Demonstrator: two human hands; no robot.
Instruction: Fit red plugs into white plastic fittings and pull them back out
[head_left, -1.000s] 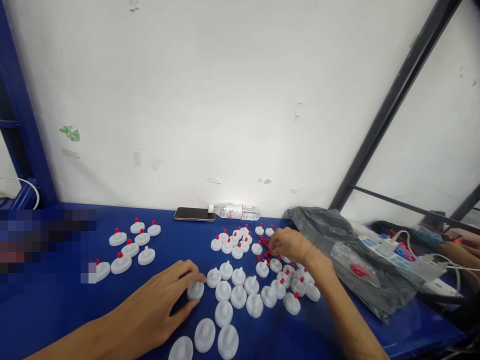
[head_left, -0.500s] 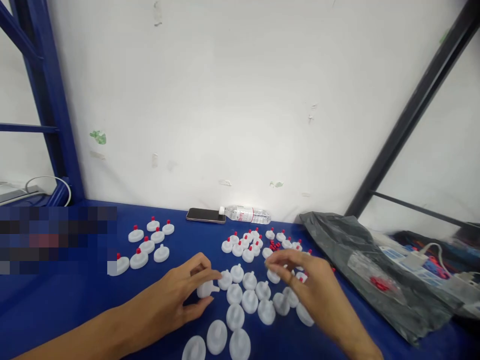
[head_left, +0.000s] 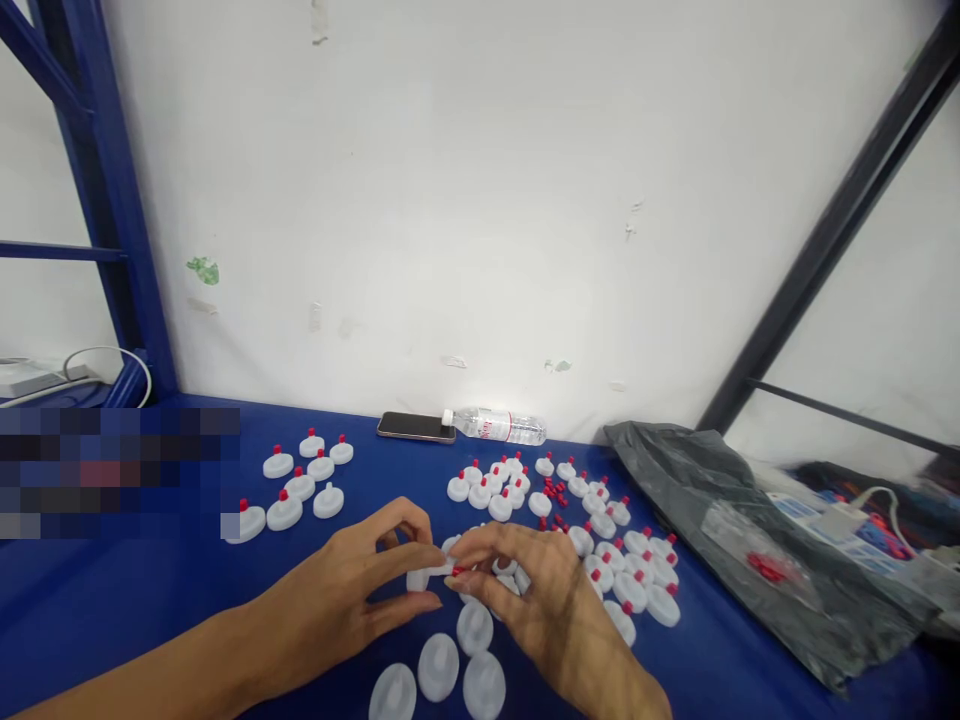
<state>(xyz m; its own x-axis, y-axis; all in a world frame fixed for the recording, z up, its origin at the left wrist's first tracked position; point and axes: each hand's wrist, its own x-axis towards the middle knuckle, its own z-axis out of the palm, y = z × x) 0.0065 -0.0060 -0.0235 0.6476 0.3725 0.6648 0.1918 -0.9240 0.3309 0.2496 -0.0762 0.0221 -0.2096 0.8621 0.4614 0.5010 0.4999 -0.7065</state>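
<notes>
Thumb and fingertips of my left hand (head_left: 352,580) are curled partway in, gripping a white piece (head_left: 417,579) by its round base, with a gap open behind them. It is tipped on its side above the blue table (head_left: 405,465), its narrow spout pointing at my right hand (head_left: 544,580). That hand is pinched nearly closed on a small red cap (head_left: 457,570) at the spout's end; only a bit of red shows between my fingertips, so I can't tell how far on the cap sits. Part of the white base is behind my left fingers.

Under and behind my right hand, several uncapped white pieces are partly covered, and I can't count them. Nearer me lie more without caps, one cut off by the bottom edge. Loose red caps (head_left: 554,489) lie beyond my right hand, among red-capped white pieces (head_left: 630,590). Another group stands to the left, where a pixelated block hides part of the table and overlaps one piece.

A phone (head_left: 416,428) and a clear bottle (head_left: 499,426) lie by the wall. On the right, a clear packet (head_left: 757,560) with red bits inside rests on a grey bag (head_left: 675,465); the clutter beyond is blurred.
</notes>
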